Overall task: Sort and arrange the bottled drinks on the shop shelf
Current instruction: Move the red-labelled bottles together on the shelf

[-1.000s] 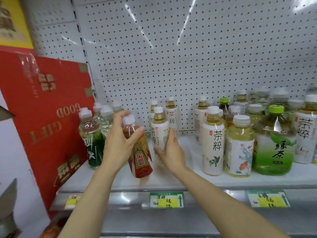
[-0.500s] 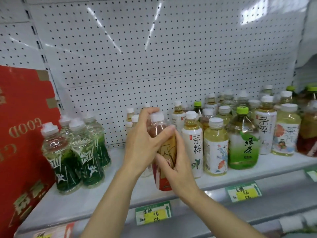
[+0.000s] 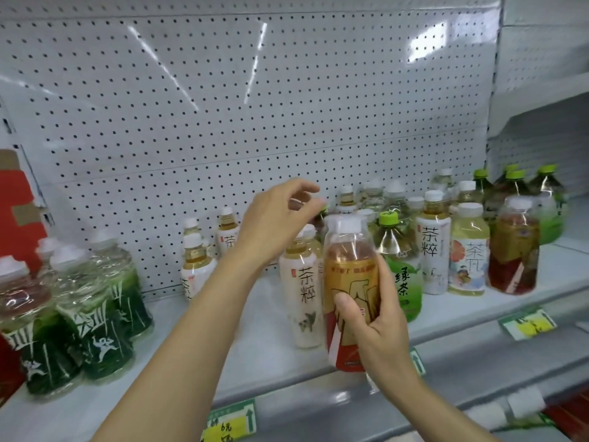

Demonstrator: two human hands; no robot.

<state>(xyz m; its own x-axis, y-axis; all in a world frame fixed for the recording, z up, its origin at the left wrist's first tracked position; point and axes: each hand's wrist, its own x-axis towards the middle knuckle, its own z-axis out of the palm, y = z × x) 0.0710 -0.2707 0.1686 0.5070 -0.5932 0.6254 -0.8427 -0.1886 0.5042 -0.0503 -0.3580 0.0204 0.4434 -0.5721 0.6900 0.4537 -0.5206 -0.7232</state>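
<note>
The right hand (image 3: pixel 376 327) grips the amber bottle (image 3: pixel 350 282) upright (thumb on the label) at 5 o'clock, over the shelf (image 3: pixel 255 352) edge; the left hand (image 3: pixel 274 224), at 12 o'clock, holds nothing, fingers loosely bent.

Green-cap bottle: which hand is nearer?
Right. The right hand grips the amber bottle right beside the green-cap bottle; the left hand hovers farther left, above.

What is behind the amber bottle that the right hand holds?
Behind the amber bottle stands a green-capped bottle, partly covered. A white-label bottle stands beside. Anything directly behind is hidden.
</note>
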